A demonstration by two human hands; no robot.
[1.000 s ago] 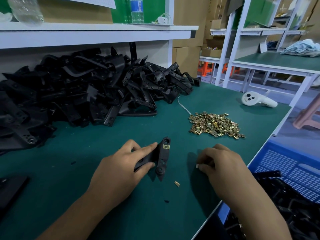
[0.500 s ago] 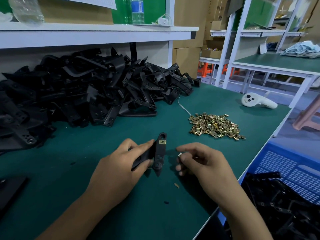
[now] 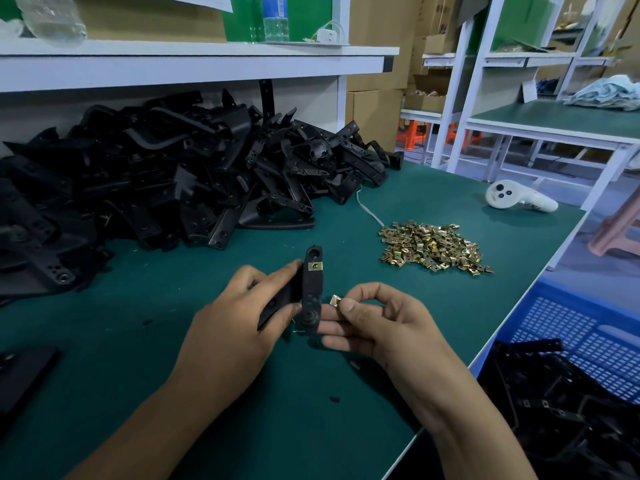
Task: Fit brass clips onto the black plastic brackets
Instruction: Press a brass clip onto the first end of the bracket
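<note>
A brass clip (image 3: 334, 300), pinched in the right hand (image 3: 384, 327), has been brought up beside the bracket (image 3: 311, 292) gripped by the left hand (image 3: 239, 327) at frame centre; a second fitting seems imminent.

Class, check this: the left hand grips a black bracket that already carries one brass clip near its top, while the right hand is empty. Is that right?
Not quite. The head view shows the right hand pinching a loose brass clip beside the black bracket. The rest stands: the left hand grips that bracket, with one fitted clip near its top.
</note>
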